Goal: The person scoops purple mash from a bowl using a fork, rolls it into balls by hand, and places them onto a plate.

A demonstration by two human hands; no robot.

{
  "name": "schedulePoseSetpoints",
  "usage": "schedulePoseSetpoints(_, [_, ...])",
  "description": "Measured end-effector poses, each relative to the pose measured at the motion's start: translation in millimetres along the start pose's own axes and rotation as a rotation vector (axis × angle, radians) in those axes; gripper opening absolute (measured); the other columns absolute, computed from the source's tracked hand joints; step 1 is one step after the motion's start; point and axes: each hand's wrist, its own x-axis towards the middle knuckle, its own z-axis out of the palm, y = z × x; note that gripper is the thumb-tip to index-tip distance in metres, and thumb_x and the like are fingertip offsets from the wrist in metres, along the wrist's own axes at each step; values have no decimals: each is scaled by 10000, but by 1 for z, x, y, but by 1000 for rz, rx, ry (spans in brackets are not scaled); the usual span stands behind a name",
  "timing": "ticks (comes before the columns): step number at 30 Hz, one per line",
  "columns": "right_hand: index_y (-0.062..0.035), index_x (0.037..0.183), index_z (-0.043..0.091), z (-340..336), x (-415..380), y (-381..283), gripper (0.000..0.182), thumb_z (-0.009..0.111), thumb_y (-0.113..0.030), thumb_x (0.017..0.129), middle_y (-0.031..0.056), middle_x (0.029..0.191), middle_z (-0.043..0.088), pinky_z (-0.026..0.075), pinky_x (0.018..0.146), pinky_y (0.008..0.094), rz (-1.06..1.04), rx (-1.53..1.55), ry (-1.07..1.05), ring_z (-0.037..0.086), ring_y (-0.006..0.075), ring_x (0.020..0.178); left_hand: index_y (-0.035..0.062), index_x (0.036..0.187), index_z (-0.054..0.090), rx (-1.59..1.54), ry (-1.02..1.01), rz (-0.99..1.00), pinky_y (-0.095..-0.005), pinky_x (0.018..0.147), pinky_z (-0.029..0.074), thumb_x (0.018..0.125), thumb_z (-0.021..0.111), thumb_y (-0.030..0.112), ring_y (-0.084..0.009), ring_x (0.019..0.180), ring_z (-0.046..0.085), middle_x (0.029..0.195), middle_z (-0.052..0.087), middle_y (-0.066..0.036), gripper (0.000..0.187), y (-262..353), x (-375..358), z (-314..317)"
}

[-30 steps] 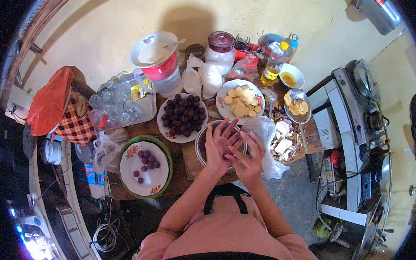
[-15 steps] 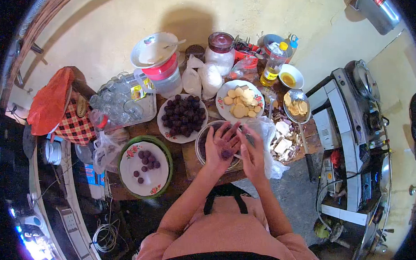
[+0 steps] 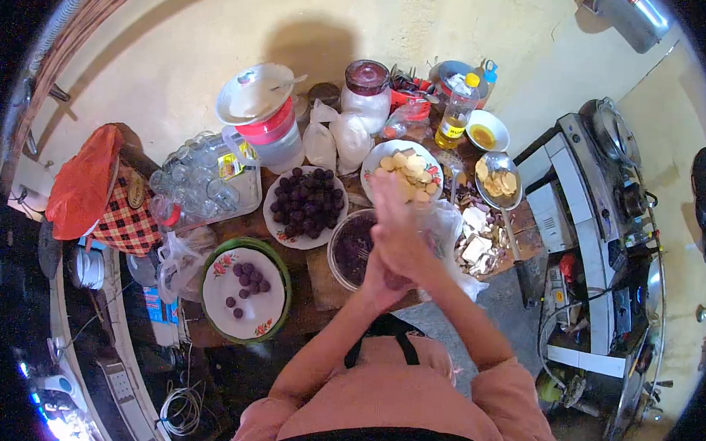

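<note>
My left hand (image 3: 379, 286) lies palm up beneath my right hand (image 3: 405, 245), and the two palms are pressed together over the near edge of the table. Between them is a small lump of purple dough, now almost wholly hidden; the right hand is blurred by motion. Just left of the hands, a bowl of purple mash (image 3: 353, 248) has a fork in it. A flowered plate (image 3: 222, 305) on a green base bears several small purple balls (image 3: 250, 277). Behind it, another plate holds a heap of darker, coated purple balls (image 3: 305, 203).
At the back are a plate of pale round slices (image 3: 409, 172), an oil bottle (image 3: 454, 122), a lidded jar (image 3: 366, 95), a water jug (image 3: 274, 138) and a bowl of yellow liquid (image 3: 487, 132). A knife (image 3: 530, 285) juts over the right edge. Glasses (image 3: 201, 174) stand left.
The hands were apart, with the purple lump showing on the open left palm. Now the right palm has come down over it, and the bowl of mash shows more.
</note>
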Motion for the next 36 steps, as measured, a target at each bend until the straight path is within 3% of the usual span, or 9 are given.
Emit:
schedulePoseSetpoints(3, [-78, 1359, 244, -6, -13, -32, 667, 487, -258, 765, 147, 1427, 175, 27, 970, 652, -328, 174, 15, 117, 306, 1334, 106, 1349, 256, -189, -158, 38, -458, 1043, 214, 836, 329, 569, -291, 1273, 278, 1382, 295, -109, 695, -6, 16, -30])
schedulePoseSetpoints(6, [-126, 1368, 243, -8, -9, -4, 688, 502, -364, 776, 142, 1449, 100, 127, 973, 637, -99, -213, -121, 172, 298, 1321, 106, 1348, 261, -74, -87, 53, -445, 1036, 234, 838, 321, 570, -286, 1268, 289, 1382, 298, -109, 692, 0, 9, -15])
schedulePoseSetpoints(11, [-103, 1352, 288, 105, 0, -22, 637, 474, -352, 795, 164, 1442, 106, 89, 977, 639, 356, -49, 509, 114, 313, 1333, 107, 1334, 295, -57, -135, 102, -400, 1014, 292, 838, 333, 561, -274, 1232, 349, 1351, 350, -105, 674, 13, 12, -18])
schedulePoseSetpoints(14, [-140, 1371, 249, 20, -14, 2, 648, 472, -343, 797, 145, 1445, 117, 43, 989, 633, -156, -24, 74, 100, 313, 1336, 161, 1311, 344, -21, -46, 5, -396, 1013, 295, 810, 350, 607, -248, 1203, 384, 1335, 381, -79, 671, 39, 4, -4])
schedulePoseSetpoints(18, [-164, 1373, 251, 10, 2, 0, 657, 478, -331, 779, 87, 1452, 135, 4, 1005, 613, -55, 85, 24, 118, 297, 1335, 146, 1378, 199, 21, 81, 22, -450, 1030, 252, 818, 356, 582, -276, 1277, 275, 1392, 283, -96, 726, 7, 12, -14])
schedulePoseSetpoints(21, [-163, 1382, 218, 18, -15, -4, 706, 494, -320, 751, 68, 1451, 149, 30, 1015, 601, -261, 75, 49, 159, 290, 1325, 163, 1317, 326, 713, 15, 453, -413, 1013, 280, 795, 346, 639, -243, 1220, 357, 1342, 370, -64, 707, 11, 28, -46])
schedulePoseSetpoints(25, [-186, 1380, 231, 9, -1, 5, 712, 500, -333, 737, 67, 1447, 166, 31, 1012, 607, 131, 26, 77, 198, 283, 1315, 169, 1309, 352, 85, 45, -50, -399, 1002, 297, 794, 352, 634, -229, 1201, 386, 1326, 398, -44, 693, 27, 9, 8])
schedulePoseSetpoints(31, [-192, 1379, 234, 10, -15, -8, 715, 508, -300, 728, 70, 1437, 195, 111, 991, 617, -396, -46, 80, 219, 283, 1306, 203, 1347, 285, 267, -231, 257, -475, 1034, 234, 819, 309, 592, -268, 1263, 299, 1387, 296, -64, 656, 25, 25, -24])
schedulePoseSetpoints(36, [-194, 1382, 218, 23, 1, -3, 703, 497, -322, 750, 81, 1430, 214, 105, 989, 621, -202, -35, 129, 203, 316, 1307, 146, 1326, 317, -50, -53, 2, -423, 1014, 275, 837, 316, 594, -274, 1212, 366, 1332, 377, -81, 663, 14, 8, 1])
